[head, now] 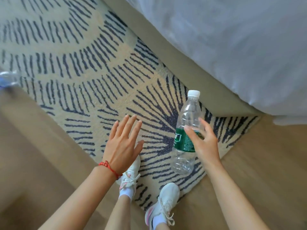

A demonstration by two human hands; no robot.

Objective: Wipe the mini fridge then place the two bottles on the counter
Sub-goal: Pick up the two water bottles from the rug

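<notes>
My right hand (pixel 203 140) grips a bottle (pixel 186 131) around its green label, right of centre in the frame, over the rug (pixel 83 63). Its long axis runs nearly up and down the picture, with the white cap toward the top of the frame and the base toward my shoes, leaning slightly so the cap sits a little right of the base. My left hand (pixel 123 141) is spread wide and holds nothing, hovering left of the bottle and well apart from it.

At the far left edge, mid-height, something clear and blurred may be the second bottle (pixel 7 78); I can't be sure at that edge. Neither fridge nor counter is in view, so I can't confirm the wiping. I judge one bottle is in transit, and both placements on the counter are left to do.
</notes>
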